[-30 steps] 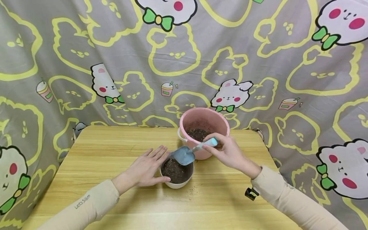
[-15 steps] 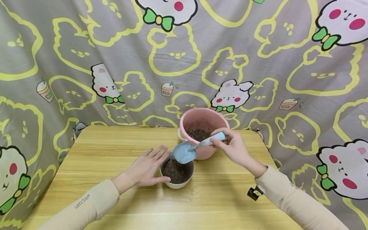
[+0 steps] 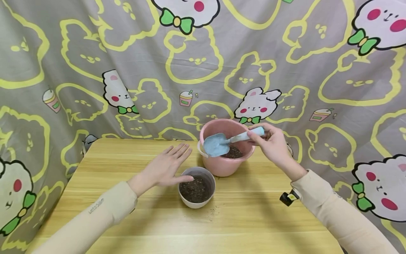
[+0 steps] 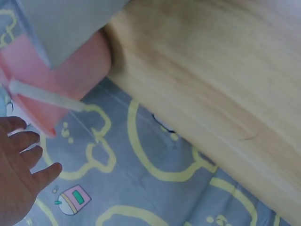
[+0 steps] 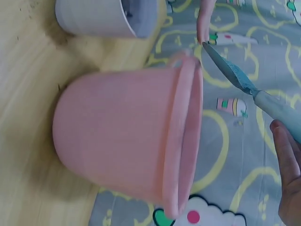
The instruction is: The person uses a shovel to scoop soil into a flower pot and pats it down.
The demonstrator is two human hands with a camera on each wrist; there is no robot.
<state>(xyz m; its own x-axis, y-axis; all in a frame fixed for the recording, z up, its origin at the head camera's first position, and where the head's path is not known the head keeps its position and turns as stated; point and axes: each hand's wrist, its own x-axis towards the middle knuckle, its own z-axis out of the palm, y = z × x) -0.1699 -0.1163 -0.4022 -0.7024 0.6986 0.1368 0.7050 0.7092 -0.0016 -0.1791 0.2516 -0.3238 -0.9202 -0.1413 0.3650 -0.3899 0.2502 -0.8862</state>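
Note:
My right hand (image 3: 271,143) grips the handle of a light blue trowel (image 3: 216,144), whose blade hangs over the left rim of a pink bucket (image 3: 222,167). Dark soil (image 3: 234,152) lies inside that bucket. In front of it stands a small white pot (image 3: 196,204), also with soil (image 3: 198,190) in it. My left hand (image 3: 163,167) is spread flat beside this pot, its thumb overlapping the pot's opening. From the right wrist, the trowel (image 5: 235,75) shows edge-on above the bucket's mouth. The left wrist view has my left hand (image 4: 19,174) with fingers extended and nothing held.
A few soil crumbs (image 3: 213,211) are scattered on the wooden table (image 3: 152,225) near the pot. The bucket's white handle (image 3: 201,151) hangs on its left side. A patterned grey curtain (image 3: 142,53) hangs right behind the table's far edge.
The trowel has moved up and right, from over the white pot to over the pink bucket. My left hand has lifted off the pot's side and shifted up and slightly right.

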